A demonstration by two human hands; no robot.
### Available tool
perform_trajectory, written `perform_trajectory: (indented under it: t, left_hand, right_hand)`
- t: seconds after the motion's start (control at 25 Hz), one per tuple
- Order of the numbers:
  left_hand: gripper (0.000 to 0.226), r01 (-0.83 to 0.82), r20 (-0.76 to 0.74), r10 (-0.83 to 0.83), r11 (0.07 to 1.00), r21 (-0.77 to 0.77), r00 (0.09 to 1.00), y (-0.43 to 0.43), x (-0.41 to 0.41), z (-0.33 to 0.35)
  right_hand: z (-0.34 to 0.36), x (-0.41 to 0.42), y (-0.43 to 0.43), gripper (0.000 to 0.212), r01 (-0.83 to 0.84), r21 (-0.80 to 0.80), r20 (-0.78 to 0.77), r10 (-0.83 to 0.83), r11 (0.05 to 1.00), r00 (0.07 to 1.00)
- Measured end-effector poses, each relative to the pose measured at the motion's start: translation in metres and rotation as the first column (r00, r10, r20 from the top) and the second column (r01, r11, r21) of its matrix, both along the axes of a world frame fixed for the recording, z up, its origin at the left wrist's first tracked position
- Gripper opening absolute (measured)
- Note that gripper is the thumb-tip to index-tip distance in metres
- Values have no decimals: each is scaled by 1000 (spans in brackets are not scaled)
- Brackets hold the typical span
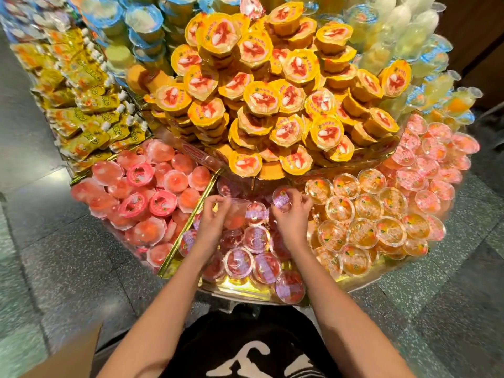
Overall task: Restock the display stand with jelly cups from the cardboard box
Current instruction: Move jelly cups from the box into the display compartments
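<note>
Display stand (240, 290), both hands (212, 218) (293, 214) pinching jelly cups (282, 200)

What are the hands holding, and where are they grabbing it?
The right hand grips a small clear plastic jelly cup with a purple lid round its side. The left hand pinches another clear reddish jelly cup at its rim.

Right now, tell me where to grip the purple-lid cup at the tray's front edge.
Pinch the cup across its rim, coming from above on the near side. It sits tilted, lid up, other cups packed against its far side; the near side looks free.
</note>
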State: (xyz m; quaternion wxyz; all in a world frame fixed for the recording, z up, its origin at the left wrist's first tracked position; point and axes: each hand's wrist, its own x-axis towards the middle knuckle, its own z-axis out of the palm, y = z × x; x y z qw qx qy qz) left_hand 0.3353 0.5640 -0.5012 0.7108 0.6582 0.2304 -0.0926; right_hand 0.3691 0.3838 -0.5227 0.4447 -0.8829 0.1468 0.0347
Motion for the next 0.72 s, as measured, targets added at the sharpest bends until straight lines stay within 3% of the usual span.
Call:
perform_trajectory:
  t: [0.08, 0.2, 0.36, 0.72]
  left_hand:
    - [29, 24, -17, -24, 999, 28, 1000, 2, 3, 0]
    - [58, 72, -46, -69, 995, 66, 997, 3, 6, -2]
    - [81, 154, -90, -133, 946, 287, 987, -1, 12, -9]
    - [84, 98, -10, -103, 912, 399, 995, -20, 26, -22]
  right_hand:
    - [-4, 8, 2, 47, 11, -22, -24, -12, 1000, 1000]
    - [-6, 12, 4, 49, -19, -99, -51, 14, 995, 999]
    - [-9, 10, -1, 57, -130, -177, -98, 114, 976, 989]
    - [5, 9, -9, 63, -204, -249, -154, 169, 947, 973]
